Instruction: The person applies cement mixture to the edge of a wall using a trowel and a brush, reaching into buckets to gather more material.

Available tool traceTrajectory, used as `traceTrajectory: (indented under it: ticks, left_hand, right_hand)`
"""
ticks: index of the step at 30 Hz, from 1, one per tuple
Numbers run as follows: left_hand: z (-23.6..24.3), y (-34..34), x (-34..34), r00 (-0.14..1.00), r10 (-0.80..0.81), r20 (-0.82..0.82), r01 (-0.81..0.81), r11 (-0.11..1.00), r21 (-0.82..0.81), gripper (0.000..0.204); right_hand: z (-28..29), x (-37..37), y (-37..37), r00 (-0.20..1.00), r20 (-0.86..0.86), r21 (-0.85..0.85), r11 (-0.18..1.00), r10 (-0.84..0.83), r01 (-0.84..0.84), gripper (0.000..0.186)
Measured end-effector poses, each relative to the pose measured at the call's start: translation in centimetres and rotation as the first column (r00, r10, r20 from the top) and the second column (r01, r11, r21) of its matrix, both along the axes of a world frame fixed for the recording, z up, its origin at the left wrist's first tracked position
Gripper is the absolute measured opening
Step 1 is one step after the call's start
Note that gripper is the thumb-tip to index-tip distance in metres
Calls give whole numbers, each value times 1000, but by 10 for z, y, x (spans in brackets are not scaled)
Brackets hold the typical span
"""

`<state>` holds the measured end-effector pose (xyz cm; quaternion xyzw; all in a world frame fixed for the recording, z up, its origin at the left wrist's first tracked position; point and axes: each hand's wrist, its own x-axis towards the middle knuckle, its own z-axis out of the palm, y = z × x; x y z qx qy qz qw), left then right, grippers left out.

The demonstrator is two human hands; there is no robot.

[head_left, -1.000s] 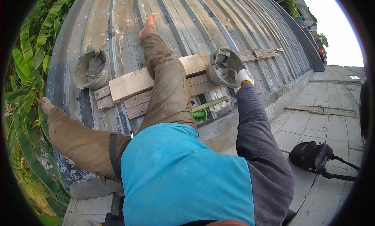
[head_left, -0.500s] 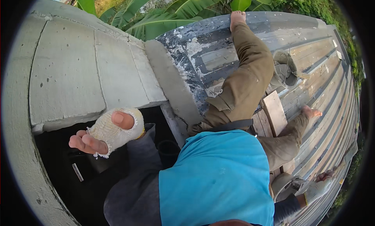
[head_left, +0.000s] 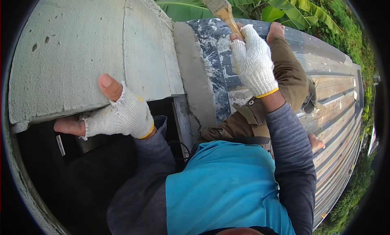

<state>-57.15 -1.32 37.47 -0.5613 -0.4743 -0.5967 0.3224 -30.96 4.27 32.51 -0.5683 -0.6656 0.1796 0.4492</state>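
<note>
My right hand (head_left: 254, 62), in a white fingerless knit glove with a yellow cuff, grips the wooden handle of a paintbrush (head_left: 217, 5). Its bristles point up and left beyond the glove, and the top of the brush is cut off by the picture's edge. On the left, my left hand (head_left: 118, 117) wears a matching glove, with thumb and fingers spread apart and nothing held. It lies along the lower edge of the grey block wall (head_left: 77, 56); whether it bears on the edge I cannot tell.
A dark opening (head_left: 101, 170) lies below the wall. Beside it runs a cement strip (head_left: 195, 68), then a splotched dark band (head_left: 217, 68). My legs straddle the ribbed metal roof (head_left: 337, 125). A bucket (head_left: 311, 98) stands behind my knee. Banana leaves (head_left: 187, 9) border the far side.
My right hand has come up from the lower right to the upper middle, now with the paintbrush. My left hand has turned against the wall's edge. The view has shifted slightly.
</note>
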Motion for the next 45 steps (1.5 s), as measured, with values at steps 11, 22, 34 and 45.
traceTrajectory:
  ticks: [11,22,34,45]
  left_hand:
    - [15,-3,0,993,101,-66,-96,992,80,77]
    - [1,-11,6,978,192,83,-197,979,52,90]
    - [4,-10,12,987,156,29,-158,984,82,91]
    - [3,-11,10,965,262,-8,-261,963,62,90]
  right_hand:
    - [9,4,15,924,-366,243,948,-106,205,25]
    - [1,4,-4,974,-158,77,981,-165,179,21]
    - [-26,13,-22,989,-25,42,988,-146,147,21]
    - [-13,0,-55,991,-132,-183,982,30,-55,23]
